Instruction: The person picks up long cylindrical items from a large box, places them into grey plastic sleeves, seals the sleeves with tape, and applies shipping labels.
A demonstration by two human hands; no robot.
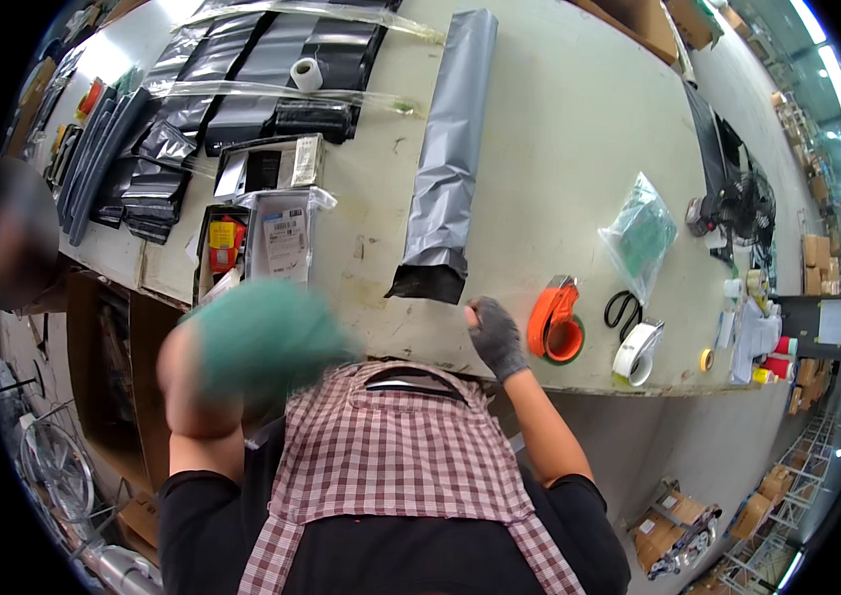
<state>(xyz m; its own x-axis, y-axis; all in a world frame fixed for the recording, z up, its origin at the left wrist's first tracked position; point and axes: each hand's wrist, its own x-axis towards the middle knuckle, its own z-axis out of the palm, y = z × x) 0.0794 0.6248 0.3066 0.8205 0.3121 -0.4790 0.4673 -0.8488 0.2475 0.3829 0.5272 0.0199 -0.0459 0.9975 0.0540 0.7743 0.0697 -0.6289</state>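
A long grey plastic mailing bag (450,149) lies lengthwise on the table in front of me, its black-lined end toward me. My right hand (498,340), in a grey glove with bare fingertips, rests beside that end with fingers curled. What lies inside the fingers, if anything, is hidden. My left arm is bent across my left side; motion smears a green covering or cloth (267,337) there, and my left hand's fingers cannot be made out. To the right of my right hand are an orange tape dispenser (554,322), black scissors (623,310) and a white tape roll (637,353).
Stacks of black and grey bags (272,59) lie at the far left, with a small white roll (306,74) on them. Open boxes (281,233) stand nearer. A clear bag with green contents (641,238) and a black fan (745,208) are at right.
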